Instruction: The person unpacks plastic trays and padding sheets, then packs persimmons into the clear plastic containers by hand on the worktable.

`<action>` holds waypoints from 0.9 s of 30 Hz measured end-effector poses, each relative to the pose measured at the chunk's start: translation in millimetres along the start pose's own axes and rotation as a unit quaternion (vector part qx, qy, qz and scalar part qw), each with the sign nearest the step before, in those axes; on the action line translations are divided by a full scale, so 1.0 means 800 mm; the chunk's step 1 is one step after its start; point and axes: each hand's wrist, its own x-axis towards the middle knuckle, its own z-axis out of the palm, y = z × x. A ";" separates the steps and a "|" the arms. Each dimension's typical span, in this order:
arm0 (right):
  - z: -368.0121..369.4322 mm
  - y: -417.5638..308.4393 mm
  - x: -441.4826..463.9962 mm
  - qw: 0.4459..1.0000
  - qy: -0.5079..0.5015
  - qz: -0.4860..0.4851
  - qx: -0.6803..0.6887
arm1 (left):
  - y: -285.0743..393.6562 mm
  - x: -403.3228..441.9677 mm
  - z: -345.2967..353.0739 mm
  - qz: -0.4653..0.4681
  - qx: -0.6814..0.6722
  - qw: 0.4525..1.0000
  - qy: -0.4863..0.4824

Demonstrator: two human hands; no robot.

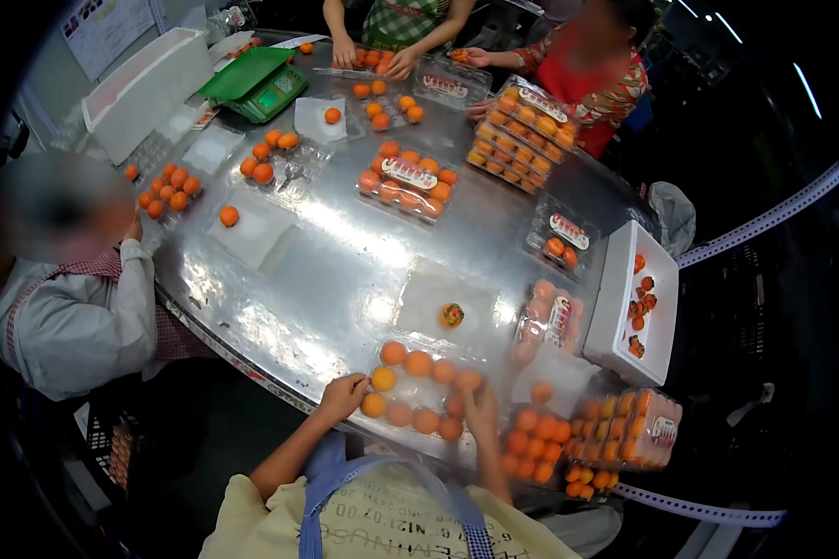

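At tray [419, 388] edges (opposite), both hands [344, 397] [481, 411]

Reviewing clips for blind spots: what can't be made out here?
All in the head view:
- Right hand: blurred, so its grip on the fruit is unclear.
- Green scale: reading too small.
- Wall sheet: print too small.
- Floor past the white box: hidden by darkness.

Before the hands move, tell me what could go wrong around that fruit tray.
The tray sits near the edge of the table; a hard tug could spill fruit. The right hand, drawn back sideways, might bump the stacked boxes. The lone fruit could roll.
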 end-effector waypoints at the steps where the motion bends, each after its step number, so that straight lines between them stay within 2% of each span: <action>1: 0.001 0.000 0.001 1.000 -0.004 0.006 0.020 | -0.001 0.001 0.000 -0.001 -0.006 1.000 0.003; 6: 0.009 0.019 0.000 0.998 0.002 -0.006 0.058 | 0.003 0.004 -0.003 -0.011 0.006 1.000 0.012; 12: 0.000 -0.008 -0.020 0.995 -0.008 0.019 0.098 | -0.013 0.016 0.004 0.037 0.021 0.996 0.076; 27: 0.000 -0.006 -0.016 0.993 -0.001 0.047 0.110 | -0.003 0.017 -0.006 -0.023 -0.005 0.999 0.033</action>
